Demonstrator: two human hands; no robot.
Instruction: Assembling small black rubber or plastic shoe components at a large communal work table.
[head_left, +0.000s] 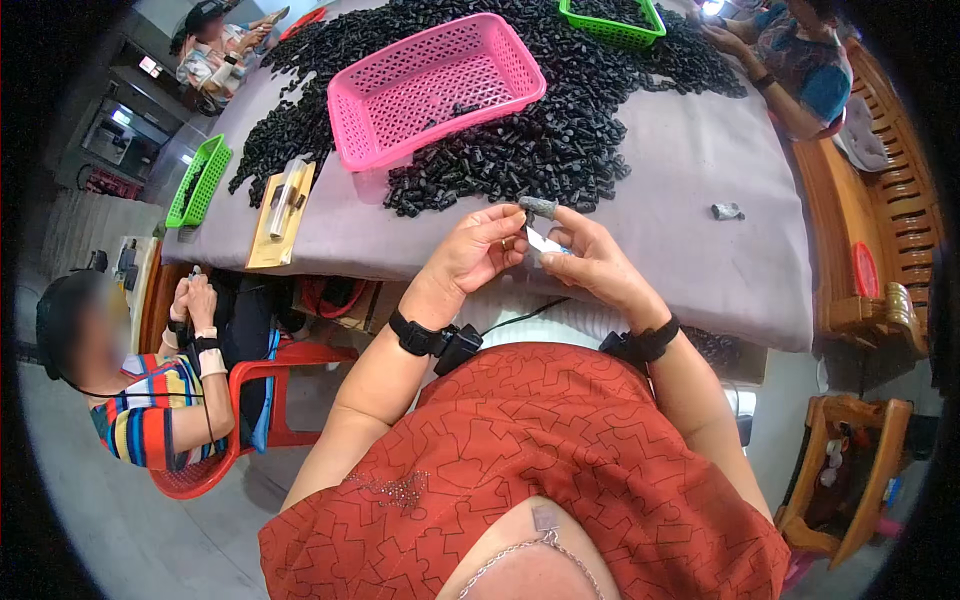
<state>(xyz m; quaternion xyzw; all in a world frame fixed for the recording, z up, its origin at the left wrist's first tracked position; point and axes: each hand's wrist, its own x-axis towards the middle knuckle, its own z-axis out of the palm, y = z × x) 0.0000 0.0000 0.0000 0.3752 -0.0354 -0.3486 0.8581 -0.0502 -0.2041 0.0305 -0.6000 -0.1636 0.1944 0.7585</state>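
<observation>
My left hand (478, 247) is closed in a pinch at the table's near edge, its fingertips on a small black piece (524, 219) mostly hidden by them. My right hand (592, 258) meets it from the other side, thumb and fingers closed on a flat, whitish, blade-like tool (541, 241) whose exact kind I cannot make out. A grey cover (538, 206) wraps the tip of my right index finger. Just beyond both hands lies a large heap of short black cylindrical pieces (520, 160).
A pink perforated basket (345, 130) sits on the heap. Green baskets (205, 185) (640, 38) stand left and far right. A clear tube (285, 200) lies on a yellow card at left. A crumpled grey bit (727, 212) rests right. Other people sit around the cloth-covered table (690, 260).
</observation>
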